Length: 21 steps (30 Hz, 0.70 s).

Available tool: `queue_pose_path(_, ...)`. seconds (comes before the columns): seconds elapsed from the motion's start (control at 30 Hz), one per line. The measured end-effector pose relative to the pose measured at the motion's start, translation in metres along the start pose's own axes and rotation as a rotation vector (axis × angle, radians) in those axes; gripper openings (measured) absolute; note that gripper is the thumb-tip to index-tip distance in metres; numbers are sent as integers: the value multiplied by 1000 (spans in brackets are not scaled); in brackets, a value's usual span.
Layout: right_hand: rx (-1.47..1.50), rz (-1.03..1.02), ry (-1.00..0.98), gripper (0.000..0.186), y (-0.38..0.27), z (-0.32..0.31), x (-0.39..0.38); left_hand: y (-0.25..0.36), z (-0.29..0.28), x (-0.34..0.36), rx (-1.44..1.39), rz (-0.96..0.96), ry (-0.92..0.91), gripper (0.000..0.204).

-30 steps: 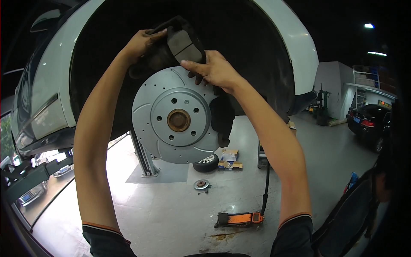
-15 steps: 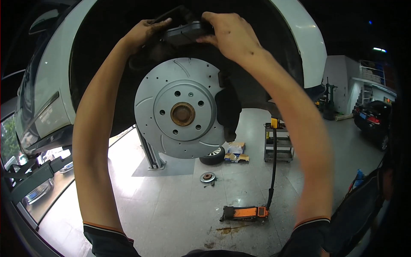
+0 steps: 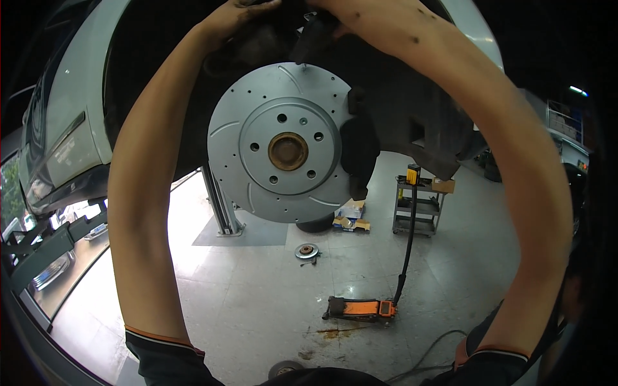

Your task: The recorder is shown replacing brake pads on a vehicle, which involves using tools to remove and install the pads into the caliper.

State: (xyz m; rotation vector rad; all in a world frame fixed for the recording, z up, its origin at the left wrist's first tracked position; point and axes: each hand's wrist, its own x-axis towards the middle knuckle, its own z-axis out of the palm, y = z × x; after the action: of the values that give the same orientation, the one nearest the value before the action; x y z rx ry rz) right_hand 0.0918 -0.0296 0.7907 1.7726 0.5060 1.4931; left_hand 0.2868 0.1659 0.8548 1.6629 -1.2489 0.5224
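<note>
I see the dark part [image 3: 313, 37] high in the wheel arch [image 3: 399, 90], by the upper rim of the silver brake disc [image 3: 288, 150], below the right hand [image 3: 341, 14]; the left hand [image 3: 233, 20] is left of it. The top edge crops both, so I cannot tell their grip. Beyond, an orange jack [image 3: 360, 309] and grey cart [image 3: 418, 206] stand on the floor [image 3: 257, 289]

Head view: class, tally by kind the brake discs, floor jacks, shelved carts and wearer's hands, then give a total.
Brake discs: 2 (mounted disc, floor disc)
Floor jack: 1
Shelved cart: 1
Wearer's hands: 2 (left hand, right hand, both at the upper edge)
Total: 6
</note>
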Motion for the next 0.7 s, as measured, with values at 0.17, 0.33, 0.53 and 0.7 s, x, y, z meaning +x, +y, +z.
queue_pose_path(0.17,-131,-112,-236,14,0,0,38,-22,-16,14,179,134,4,65)
queue_pose_path(0.33,-132,-246,-252,21,5,-1,69,-38,-24,23,157,177,52,53)
queue_pose_path(0.53,-265,-303,-352,24,-2,-7,84,-67,-50,38,82,172,3,43)
queue_pose_path(0.7,-292,-344,-380,28,-16,9,97,-74,-57,47,-19,133,36,41)
